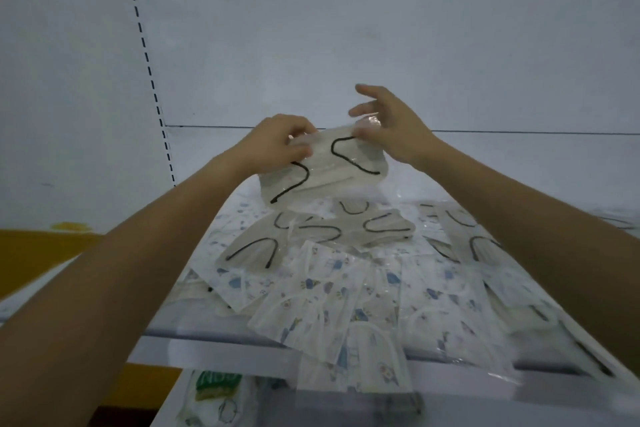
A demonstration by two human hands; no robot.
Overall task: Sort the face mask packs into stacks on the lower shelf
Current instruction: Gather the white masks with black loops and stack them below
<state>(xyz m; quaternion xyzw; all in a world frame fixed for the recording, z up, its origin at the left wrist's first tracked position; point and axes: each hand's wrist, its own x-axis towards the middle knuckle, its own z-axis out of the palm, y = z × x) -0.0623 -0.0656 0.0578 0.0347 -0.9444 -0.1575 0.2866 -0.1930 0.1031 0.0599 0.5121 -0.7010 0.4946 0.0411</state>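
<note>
Left grip and right grip pinch the top corners of a beige pack above the pile. Its slick wrapping may slip free, dropping it back unsorted.

left hand + right hand pinch mask pack | above pile

The left end of the raised beige face mask pack with black ear loops in clear film is hidden under the gripping left hand. Whether the right hand pinches or merely touches its far right corner cannot be told. The right forearm partly covers scattered packs on the right. The near green-labelled packet, blurred and illegible, is cut by the bottom edge.
</note>
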